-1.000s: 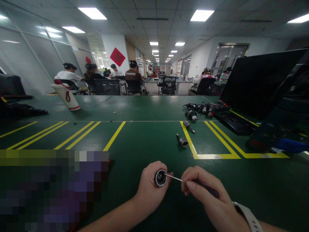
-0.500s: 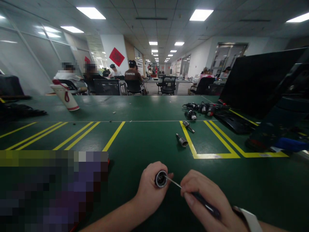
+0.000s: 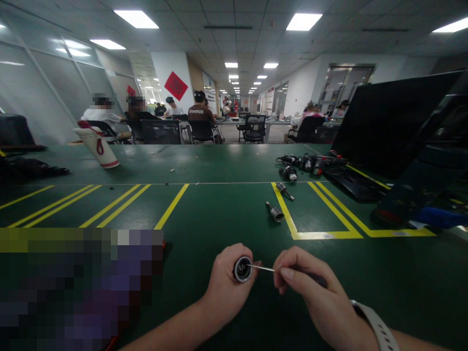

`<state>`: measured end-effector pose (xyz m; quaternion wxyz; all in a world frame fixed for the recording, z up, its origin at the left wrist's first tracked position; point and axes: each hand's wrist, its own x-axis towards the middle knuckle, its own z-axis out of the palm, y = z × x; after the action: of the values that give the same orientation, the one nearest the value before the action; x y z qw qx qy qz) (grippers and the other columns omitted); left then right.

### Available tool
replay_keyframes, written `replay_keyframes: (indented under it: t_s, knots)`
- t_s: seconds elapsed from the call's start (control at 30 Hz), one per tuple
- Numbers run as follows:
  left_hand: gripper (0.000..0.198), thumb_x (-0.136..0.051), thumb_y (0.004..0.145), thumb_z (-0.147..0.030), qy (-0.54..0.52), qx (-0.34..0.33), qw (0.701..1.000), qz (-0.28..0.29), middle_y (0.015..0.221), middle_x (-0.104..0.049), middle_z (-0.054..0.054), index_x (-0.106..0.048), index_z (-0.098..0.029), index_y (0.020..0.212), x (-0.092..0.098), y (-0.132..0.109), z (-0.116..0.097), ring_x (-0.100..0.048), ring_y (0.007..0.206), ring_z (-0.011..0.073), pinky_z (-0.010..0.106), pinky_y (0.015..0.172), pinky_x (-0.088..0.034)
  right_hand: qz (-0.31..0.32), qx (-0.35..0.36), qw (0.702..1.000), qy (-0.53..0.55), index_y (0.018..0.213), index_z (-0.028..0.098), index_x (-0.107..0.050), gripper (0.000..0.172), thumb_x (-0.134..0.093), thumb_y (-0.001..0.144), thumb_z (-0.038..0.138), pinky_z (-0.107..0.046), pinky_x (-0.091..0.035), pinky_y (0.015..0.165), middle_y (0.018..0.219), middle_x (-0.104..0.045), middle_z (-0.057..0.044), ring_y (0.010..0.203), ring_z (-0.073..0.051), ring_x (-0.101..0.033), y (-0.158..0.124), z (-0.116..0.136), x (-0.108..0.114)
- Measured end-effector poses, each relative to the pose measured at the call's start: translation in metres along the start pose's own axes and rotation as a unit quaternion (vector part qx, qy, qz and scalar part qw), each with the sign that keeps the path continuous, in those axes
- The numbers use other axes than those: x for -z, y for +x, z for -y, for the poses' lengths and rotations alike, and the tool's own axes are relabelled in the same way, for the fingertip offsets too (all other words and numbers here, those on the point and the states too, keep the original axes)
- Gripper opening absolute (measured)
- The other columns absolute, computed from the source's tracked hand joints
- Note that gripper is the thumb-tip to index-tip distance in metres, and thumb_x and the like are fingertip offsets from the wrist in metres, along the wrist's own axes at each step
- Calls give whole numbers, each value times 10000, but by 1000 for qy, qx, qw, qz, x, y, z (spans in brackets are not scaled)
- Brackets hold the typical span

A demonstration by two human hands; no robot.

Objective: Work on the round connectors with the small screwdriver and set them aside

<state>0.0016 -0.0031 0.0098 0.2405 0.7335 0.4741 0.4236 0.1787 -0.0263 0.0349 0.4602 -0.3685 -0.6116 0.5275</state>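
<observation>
My left hand [image 3: 230,280] is wrapped round a dark cylindrical part [image 3: 243,269], its round open end with a metal rim facing me. Inside that opening some small detail shows, too dim to name. Between thumb and fingers, my right hand [image 3: 310,282] grips a screwdriver [image 3: 263,268]; its thin shaft reaches left to the mouth of the part, and the dark handle lies mostly hidden in the palm. Farther off on the green table lie a metal socket-like piece [image 3: 275,212] with a stem and a similar piece [image 3: 285,191] by the yellow tape.
A cluster of dark and metallic parts [image 3: 305,165] lies at the back right, near a black monitor [image 3: 393,122]. A white cup [image 3: 98,146] stands at the back left. A blurred-out area [image 3: 84,287] fills the lower left. Seated people are beyond the green table [image 3: 226,209].
My right hand has turned and risen slightly, so the screwdriver shaft lies closer to level. The left hand and the cylindrical part have hardly moved.
</observation>
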Motion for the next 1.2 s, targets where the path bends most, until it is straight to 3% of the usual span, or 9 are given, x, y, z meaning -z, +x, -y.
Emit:
replay_keyframes:
  t_s: [0.1, 0.2, 0.27, 0.37, 0.57, 0.67, 0.77, 0.97, 1.2]
  knots:
    - [223, -580, 769, -168, 4, 0, 1000, -4, 597, -448, -39, -429, -202, 609, -1, 0, 0, -459, 570, 131, 245, 554, -357, 7, 82, 991, -106, 746, 182, -574, 171, -453, 867, 194, -294, -407, 589, 702, -552, -21, 650, -163, -517, -4, 10, 0]
    - [229, -584, 766, -171, 21, 0, 1000, -15, 597, -447, -38, -421, -205, 608, -2, -1, 2, -463, 578, 136, 248, 553, -353, 37, 189, 959, -206, 795, 178, -564, 145, -439, 850, 131, -301, -411, 606, 720, -559, -32, 670, -168, -521, -8, 18, -1]
    - [233, -578, 772, -173, 32, -5, 999, -15, 595, -445, -37, -417, -206, 608, -3, -1, 3, -464, 583, 139, 250, 554, -351, 48, 212, 947, -238, 822, 175, -557, 141, -440, 837, 97, -303, -416, 620, 734, -567, -38, 688, -171, -526, -8, 21, -2]
    - [225, -577, 777, -170, 41, -10, 999, -7, 603, -456, -35, -425, -205, 614, -4, -2, 4, -470, 592, 141, 253, 561, -353, 48, 184, 954, -231, 792, 169, -550, 152, -422, 848, 110, -304, -414, 613, 712, -554, -37, 671, -168, -518, -7, 21, -2]
    - [200, -587, 771, -161, 44, -17, 999, 9, 623, -492, -27, -451, -200, 630, -3, -2, 3, -481, 602, 140, 259, 574, -359, 26, 29, 990, -135, 688, 176, -559, 201, -444, 841, 236, -313, -392, 592, 666, -535, -22, 638, -173, -510, 0, 15, 2]
    - [208, -578, 777, -168, 39, -15, 999, 10, 615, -483, -30, -444, -202, 623, -2, -2, 2, -474, 592, 137, 256, 566, -361, 12, -8, 997, -74, 689, 178, -567, 164, -471, 813, 225, -305, -402, 584, 670, -551, -18, 635, -170, -515, 2, 10, 3]
    - [195, -563, 791, -175, 46, -16, 999, 14, 617, -485, -32, -451, -203, 634, -2, -3, 1, -472, 586, 133, 256, 566, -363, 3, 6, 997, -74, 706, 182, -564, 165, -464, 827, 230, -304, -401, 572, 675, -549, -20, 631, -171, -508, 0, 11, 2]
    - [193, -569, 776, -169, 63, -23, 998, 9, 617, -501, -29, -452, -201, 626, -2, -3, 0, -487, 592, 137, 261, 574, -364, 42, 125, 971, -197, 725, 181, -548, 179, -426, 855, 185, -310, -391, 596, 679, -530, -25, 643, -169, -500, -6, 24, 0]
    - [203, -573, 763, -155, 61, -20, 998, 19, 602, -493, -28, -448, -195, 608, -1, -2, -3, -477, 578, 138, 258, 561, -353, 10, 10, 998, -65, 659, 177, -561, 166, -471, 796, 206, -295, -382, 561, 635, -537, -14, 610, -164, -498, 2, 11, 4]
